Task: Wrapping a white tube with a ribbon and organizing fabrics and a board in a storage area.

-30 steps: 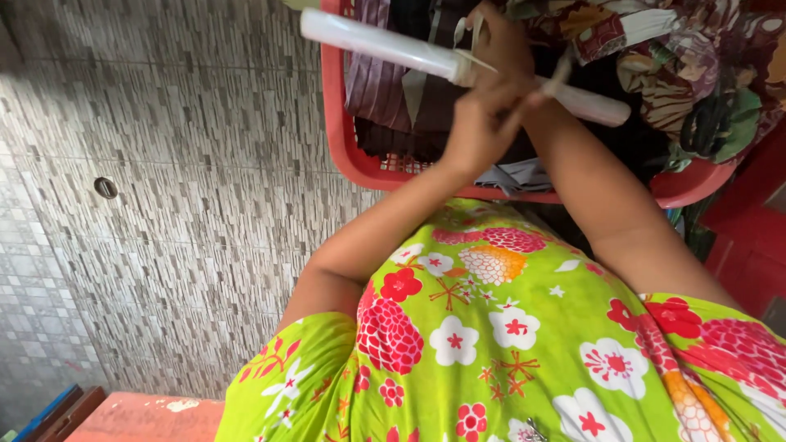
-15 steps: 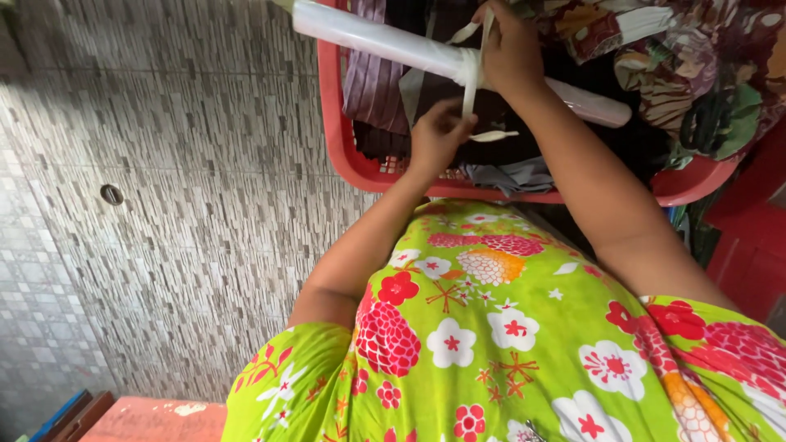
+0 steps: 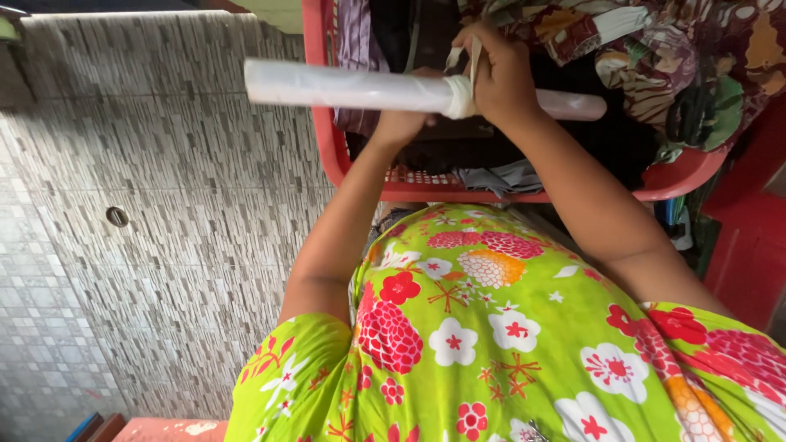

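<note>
A long white roll wrapped in clear plastic lies level in front of me, above the red basket. A pale cloth strip is wound around its middle. My right hand grips the roll at the strip and pinches the strip's loose ends. My left hand is behind and under the roll, mostly hidden by it, fingers on its underside.
The red plastic basket holds folded clothes, a purple striped cloth at left and patterned fabric at right. Grey tiled floor with a round drain lies left. A red surface stands at right.
The roll has swung from slanted to level and moved left. My left hand has let go of the strip's hanging end and risen behind the roll. The strip now sits tight around it.
</note>
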